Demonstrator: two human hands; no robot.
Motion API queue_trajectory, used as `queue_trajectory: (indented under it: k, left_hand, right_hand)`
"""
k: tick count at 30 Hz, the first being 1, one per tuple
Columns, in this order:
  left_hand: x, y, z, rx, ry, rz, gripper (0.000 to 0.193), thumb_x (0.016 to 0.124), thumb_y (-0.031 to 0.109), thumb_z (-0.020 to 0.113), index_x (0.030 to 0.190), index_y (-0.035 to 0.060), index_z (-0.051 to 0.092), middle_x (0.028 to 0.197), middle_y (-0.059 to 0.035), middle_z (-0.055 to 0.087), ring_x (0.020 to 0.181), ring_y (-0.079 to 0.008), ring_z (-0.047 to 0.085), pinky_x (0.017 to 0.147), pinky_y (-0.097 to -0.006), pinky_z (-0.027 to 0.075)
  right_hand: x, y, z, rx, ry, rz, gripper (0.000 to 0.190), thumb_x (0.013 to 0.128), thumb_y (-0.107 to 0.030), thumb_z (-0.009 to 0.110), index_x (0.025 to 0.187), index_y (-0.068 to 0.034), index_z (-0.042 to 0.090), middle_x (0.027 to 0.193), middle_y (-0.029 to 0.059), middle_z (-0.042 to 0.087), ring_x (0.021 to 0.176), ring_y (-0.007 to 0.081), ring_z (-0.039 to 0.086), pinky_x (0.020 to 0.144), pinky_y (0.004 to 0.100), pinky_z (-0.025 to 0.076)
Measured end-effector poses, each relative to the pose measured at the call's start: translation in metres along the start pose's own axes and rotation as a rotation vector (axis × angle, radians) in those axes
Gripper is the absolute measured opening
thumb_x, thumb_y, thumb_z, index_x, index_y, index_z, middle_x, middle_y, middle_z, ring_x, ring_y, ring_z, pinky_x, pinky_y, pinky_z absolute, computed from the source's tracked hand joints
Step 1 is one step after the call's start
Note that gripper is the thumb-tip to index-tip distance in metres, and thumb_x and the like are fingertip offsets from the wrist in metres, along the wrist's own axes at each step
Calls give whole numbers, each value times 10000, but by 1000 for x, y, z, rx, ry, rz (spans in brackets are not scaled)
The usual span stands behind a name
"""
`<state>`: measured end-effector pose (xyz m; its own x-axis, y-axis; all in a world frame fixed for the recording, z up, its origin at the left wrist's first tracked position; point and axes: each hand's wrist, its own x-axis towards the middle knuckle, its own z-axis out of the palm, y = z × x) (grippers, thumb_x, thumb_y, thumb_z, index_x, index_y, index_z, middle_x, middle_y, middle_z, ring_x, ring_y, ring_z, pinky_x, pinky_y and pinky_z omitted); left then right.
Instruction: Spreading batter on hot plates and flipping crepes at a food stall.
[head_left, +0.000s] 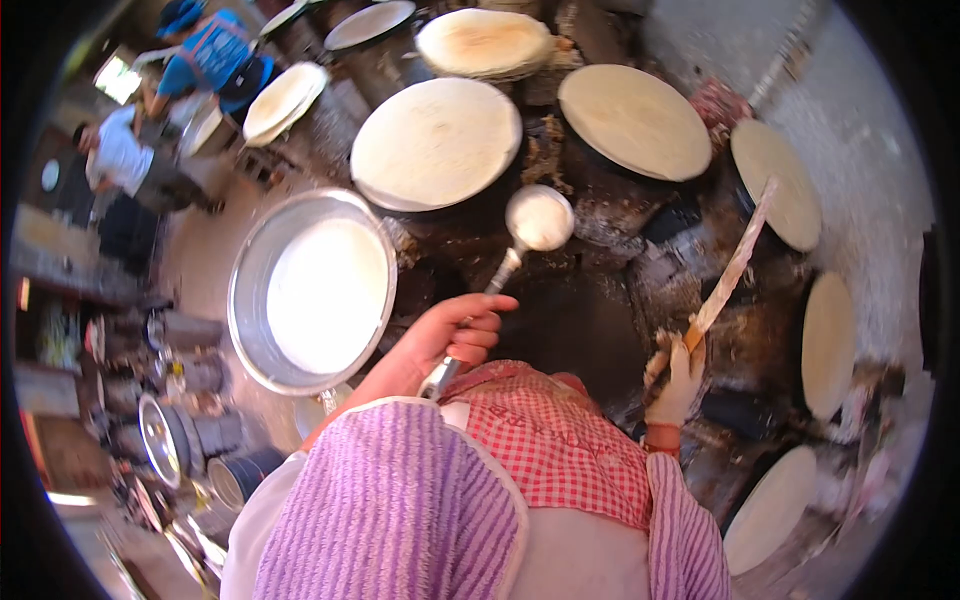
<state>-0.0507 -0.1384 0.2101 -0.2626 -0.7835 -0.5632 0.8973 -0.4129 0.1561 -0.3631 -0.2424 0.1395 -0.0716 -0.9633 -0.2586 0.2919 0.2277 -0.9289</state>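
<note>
My left hand (474, 330) grips the metal handle of a ladle (540, 217). White batter shows in the ladle's bowl, which is over the dark stove area in front of me. To the left stands a wide metal basin (247, 292) of white batter (326, 296). My right hand (679, 386), in a stained glove, holds a flat wooden stick (735, 262) crusted with pale batter. The stick's tip overlaps a round pale flatbread (780, 184) on the right; I cannot tell if they touch. Another large flatbread (436, 144) lies beyond the basin.
More round flatbreads (634, 122) lie in an arc on dark round griddles. A stack of flatbreads (484, 41) rises at the back. Two people (124, 150) stand at far left. Metal pots (161, 441) line the left side; a grey wall (862, 172) bounds the right.
</note>
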Motion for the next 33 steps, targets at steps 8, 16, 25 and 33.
queue_trajectory:
  k: [8, 16, 25, 33]
  left_hand:
    - [-83, 40, -108, -520, -21, 673, 379, 1015, 140, 478, 1330, -62, 419, 717, 20, 342, 498, -34, 289, 365, -174, 279]
    - [-142, 19, -155, -782, 134, 1002, 300, 1002, 106, 499, 1241, -74, 491, 695, 26, 357, 486, -25, 289, 347, -171, 244]
    - [-98, -72, -123, -855, 167, 1165, 105, 971, 138, 574, 940, 38, 568, 592, 83, 318, 445, -14, 265, 374, -175, 214]
    - [-83, -122, -128, -929, 98, 1308, 188, 985, 162, 556, 1094, 12, 592, 598, 74, 342, 456, -23, 286, 383, -194, 228]
  right_hand:
    - [64, 37, 210, -534, -744, 312, 324, 901, -234, 669, 1162, -43, 647, 779, 81, 685, 363, 74, 445, 328, 235, 313]
    - [70, 112, 390, -1107, -1200, -255, 553, 806, -323, 754, 1249, -46, 576, 907, 128, 672, 589, 245, 651, 566, 358, 529]
    - [92, 135, 437, -1302, -1506, -644, 550, 835, -285, 719, 1308, -43, 578, 1259, 179, 632, 1176, 312, 596, 1010, 384, 452]
    - [143, 118, 510, -1417, -1598, -401, 588, 785, -130, 729, 1344, -105, 550, 754, 3, 642, 423, 66, 427, 372, 253, 362]
